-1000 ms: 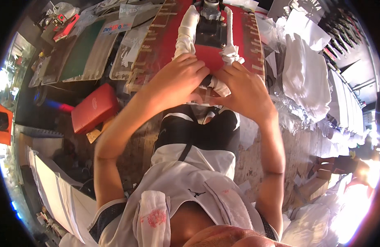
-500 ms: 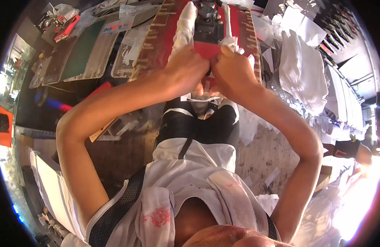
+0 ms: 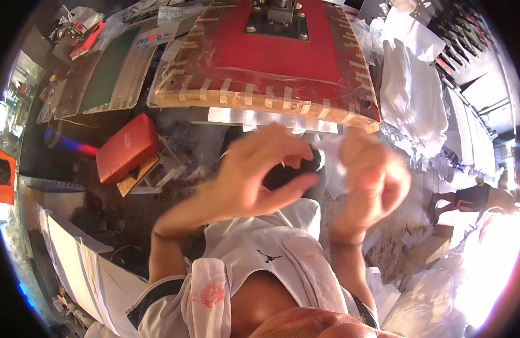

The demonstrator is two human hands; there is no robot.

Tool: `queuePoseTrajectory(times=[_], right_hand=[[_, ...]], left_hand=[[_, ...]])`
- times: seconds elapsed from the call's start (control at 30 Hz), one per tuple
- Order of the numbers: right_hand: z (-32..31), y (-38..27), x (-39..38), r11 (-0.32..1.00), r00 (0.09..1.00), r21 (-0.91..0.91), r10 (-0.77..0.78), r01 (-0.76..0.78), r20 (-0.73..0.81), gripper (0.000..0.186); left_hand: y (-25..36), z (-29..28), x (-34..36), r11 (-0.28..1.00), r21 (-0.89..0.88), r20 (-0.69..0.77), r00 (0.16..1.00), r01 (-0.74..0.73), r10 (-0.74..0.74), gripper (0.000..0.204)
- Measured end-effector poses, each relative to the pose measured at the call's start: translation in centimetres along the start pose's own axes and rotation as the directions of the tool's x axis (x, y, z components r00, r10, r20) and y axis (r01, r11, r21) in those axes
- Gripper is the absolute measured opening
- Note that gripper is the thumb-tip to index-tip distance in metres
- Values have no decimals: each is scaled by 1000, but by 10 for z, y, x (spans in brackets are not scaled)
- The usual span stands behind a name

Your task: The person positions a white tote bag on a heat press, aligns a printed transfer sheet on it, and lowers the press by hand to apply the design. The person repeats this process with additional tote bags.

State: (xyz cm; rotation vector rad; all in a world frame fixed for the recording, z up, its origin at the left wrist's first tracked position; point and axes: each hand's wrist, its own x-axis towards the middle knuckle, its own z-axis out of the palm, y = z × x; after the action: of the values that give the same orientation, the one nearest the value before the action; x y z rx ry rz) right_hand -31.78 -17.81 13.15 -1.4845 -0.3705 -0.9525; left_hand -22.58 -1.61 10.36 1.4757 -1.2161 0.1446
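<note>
The left hand (image 3: 250,169) is raised in front of the person's body, its thumb standing apart from the curled fingers, with nothing visible gripped between them. The right hand (image 3: 374,180) is up beside it, well apart, with its fingers curled in toward the palm; it is blurred, and I cannot tell whether they close on anything. A pale patch (image 3: 332,152) shows just left of the right fingers, too smeared to identify. Beyond both sets of fingers is a broad red panel (image 3: 243,62) in a wooden frame (image 3: 215,99), with short strips of tape along its near edge. A black metal bracket (image 3: 277,27) is bolted to the panel, farther from the fingers. A white strip (image 3: 220,115) shows under the near side of the frame, just beyond the left fingers. Black shorts (image 3: 276,179) show behind the left fingers, below them. Well to the left of the left fingers is a red box (image 3: 127,147), tilted, and farther out beyond it a board with a green band (image 3: 114,70). To the right of the right fingers and farther away, white sheets (image 3: 412,101) hang in folds; farther right of those fingers, another person (image 3: 473,198) shows, bent over.
</note>
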Motion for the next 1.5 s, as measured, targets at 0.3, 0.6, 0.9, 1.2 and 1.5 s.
queuePoseTrajectory(times=[0.3, 0.6, 0.9, 1.2, 1.5], right_hand=[[2, 59, -40, 898, 899, -437, 158, 41, 409, 37], [-36, 117, -43, 620, 853, -670, 2, 409, 522, 26], [-40, 126, -42, 608, 842, -699, 89, 377, 532, 18], [-18, 110, -18, 741, 860, -636, 163, 217, 484, 68], [-25, 112, -11, 711, 787, -659, 252, 245, 564, 58]], left_hand=[[-73, 66, -100, 698, -551, 173, 881, 457, -440, 35], [-93, 13, -122, 638, -405, 144, 735, 655, -662, 25], [-99, 3, -96, 840, -306, -10, 880, 449, -474, 16], [-102, 6, -47, 838, -303, 1, 879, 455, -477, 11], [-102, 1, -42, 784, -284, 294, 829, 551, -476, 55]])
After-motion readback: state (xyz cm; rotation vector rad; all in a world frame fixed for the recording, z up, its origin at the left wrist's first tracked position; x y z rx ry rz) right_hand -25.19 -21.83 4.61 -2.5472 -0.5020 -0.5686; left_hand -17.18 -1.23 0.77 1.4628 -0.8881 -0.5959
